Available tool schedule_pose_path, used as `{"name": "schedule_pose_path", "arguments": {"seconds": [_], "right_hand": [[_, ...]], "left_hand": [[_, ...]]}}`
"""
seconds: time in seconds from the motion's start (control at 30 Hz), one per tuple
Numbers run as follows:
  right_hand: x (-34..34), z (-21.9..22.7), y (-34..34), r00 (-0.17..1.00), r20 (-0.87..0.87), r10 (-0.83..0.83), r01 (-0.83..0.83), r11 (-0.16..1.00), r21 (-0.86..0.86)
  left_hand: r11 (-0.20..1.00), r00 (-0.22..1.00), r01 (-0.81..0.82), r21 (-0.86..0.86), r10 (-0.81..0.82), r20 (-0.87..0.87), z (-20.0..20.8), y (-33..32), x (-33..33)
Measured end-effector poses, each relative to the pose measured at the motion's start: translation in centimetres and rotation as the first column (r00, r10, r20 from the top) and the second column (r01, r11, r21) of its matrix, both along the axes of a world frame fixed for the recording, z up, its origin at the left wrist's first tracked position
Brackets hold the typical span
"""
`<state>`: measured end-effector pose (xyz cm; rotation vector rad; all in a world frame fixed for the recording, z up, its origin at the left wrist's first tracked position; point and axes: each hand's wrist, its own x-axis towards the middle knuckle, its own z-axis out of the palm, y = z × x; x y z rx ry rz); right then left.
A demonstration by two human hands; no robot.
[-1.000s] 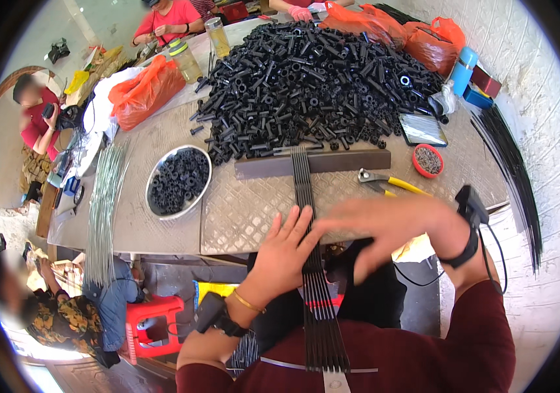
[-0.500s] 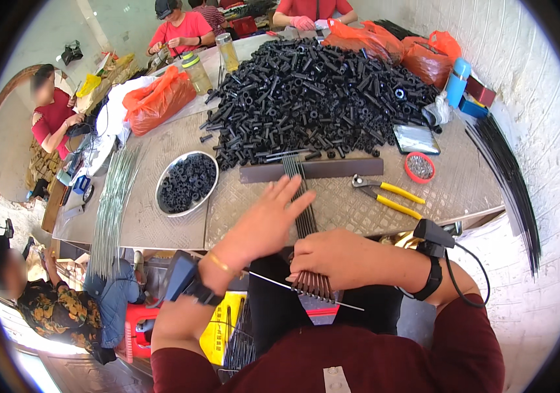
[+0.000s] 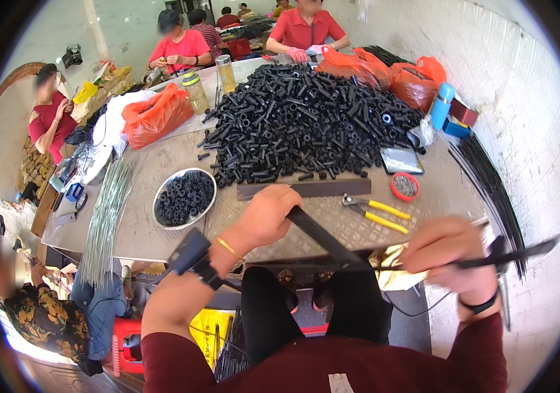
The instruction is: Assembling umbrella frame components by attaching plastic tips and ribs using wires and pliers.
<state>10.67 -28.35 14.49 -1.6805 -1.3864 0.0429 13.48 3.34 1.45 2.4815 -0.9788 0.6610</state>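
Fingers of the left hand (image 3: 268, 213) curl closed round a broad, flat black band (image 3: 325, 240), slanting over the near edge of the patterned grey-brown tabletop (image 3: 443, 190). Right hand (image 3: 447, 253) blurs at a slender black strip (image 3: 523, 254); cannot tell whether pinching. Risk: loosened left grip could drop the band.

Left forearm (image 3: 178, 304) slants up and rightward from the lower edge. Left hand (image 3: 268, 215): back uppermost, fingers curled in a closed grip, the farther forward of the two. Right hand (image 3: 447, 252): motion-blurred, well apart to the right, fingers bent inward, gripping; finer finger pose unreadable. Right sleeve (image 3: 479, 354) at lower right. Thighs (image 3: 358, 304) below, parted.
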Motion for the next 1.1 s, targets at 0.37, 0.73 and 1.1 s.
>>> {"name": "schedule_pose_path", "arguments": {"seconds": [0.37,0.73,1.1], "right_hand": [[-8.7,1.9,-6.7,0.937,-0.034,-0.347,0.334,0.866,0.372],[-10.4,-2.9,8.5,0.646,0.625,-0.438,0.569,0.822,-0.012],[-5.2,-13.6,9.1,0.758,-0.641,0.122,-0.089,0.992,0.084]], "left_hand": [[0.963,0.949,-0.263,0.063,0.27,-0.164,11.6,-4.5,-13.6],[0.558,0.804,-0.584,0.59,0.296,0.516,16.1,-8.4,-18.9],[0.875,0.842,-0.261,0.408,0.413,-0.347,10.4,-5.9,-21.4]]}}
